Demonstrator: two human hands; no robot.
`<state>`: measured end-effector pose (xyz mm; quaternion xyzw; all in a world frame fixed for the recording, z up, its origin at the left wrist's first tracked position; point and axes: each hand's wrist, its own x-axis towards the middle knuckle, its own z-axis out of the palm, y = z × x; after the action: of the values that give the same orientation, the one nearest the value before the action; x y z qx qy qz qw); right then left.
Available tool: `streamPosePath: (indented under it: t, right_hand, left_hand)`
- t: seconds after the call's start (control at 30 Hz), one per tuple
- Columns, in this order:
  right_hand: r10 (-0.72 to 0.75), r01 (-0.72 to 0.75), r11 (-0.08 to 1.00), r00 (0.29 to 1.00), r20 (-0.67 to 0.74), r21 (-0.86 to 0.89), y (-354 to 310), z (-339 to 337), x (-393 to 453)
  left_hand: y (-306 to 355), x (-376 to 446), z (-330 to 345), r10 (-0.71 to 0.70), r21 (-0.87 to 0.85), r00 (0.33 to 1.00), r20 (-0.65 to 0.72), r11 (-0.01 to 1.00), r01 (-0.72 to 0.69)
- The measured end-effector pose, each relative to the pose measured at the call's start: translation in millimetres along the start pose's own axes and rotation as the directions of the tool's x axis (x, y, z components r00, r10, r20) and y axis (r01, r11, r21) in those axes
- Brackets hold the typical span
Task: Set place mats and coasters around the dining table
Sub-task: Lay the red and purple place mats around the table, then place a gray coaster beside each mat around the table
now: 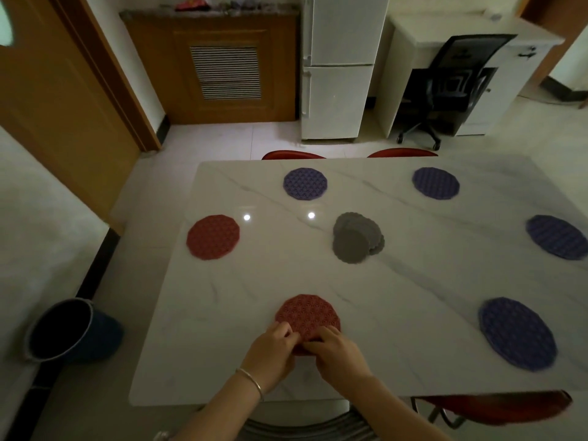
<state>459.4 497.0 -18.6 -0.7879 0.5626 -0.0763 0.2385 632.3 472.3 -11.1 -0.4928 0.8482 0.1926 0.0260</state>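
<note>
Gripping red mat (307, 315) flat, both hands (305, 348), near table (413, 281) edge

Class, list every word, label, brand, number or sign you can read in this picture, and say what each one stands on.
None can be read.
The red mat under both hands, the blue mats and the grey coasters bear patterns only, no writing.
The fridge shows no legible label.

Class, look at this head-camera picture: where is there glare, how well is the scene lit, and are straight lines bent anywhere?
Head view: two small bright glare spots on the table between the left red mat and the grey coasters; the room is dim overall; wide-angle distortion bows the door and table edges.
</note>
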Motion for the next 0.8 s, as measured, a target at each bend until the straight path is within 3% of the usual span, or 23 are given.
streamPosePath:
  t: [0.37, 0.5, 0.8]
  right_hand:
    - [0.012, -0.012, 1.0, 0.997, 0.074, -0.003, -3, 20, -8]
    - [0.04, -0.037, 0.999, 0.989, 0.146, -0.024, -6, 23, -10]
    - [0.071, -0.075, 0.997, 0.986, 0.153, 0.022, -2, 14, -18]
  left_hand:
    - [7, -16, 8, 0.094, 0.093, 0.996, 0.008, 0.991, -0.095]
    - [10, -20, 14, 0.094, 0.13, 0.995, 0.034, 0.987, -0.098]
    - [12, -13, 15, 0.064, 0.17, 0.997, 0.036, 0.983, -0.07]
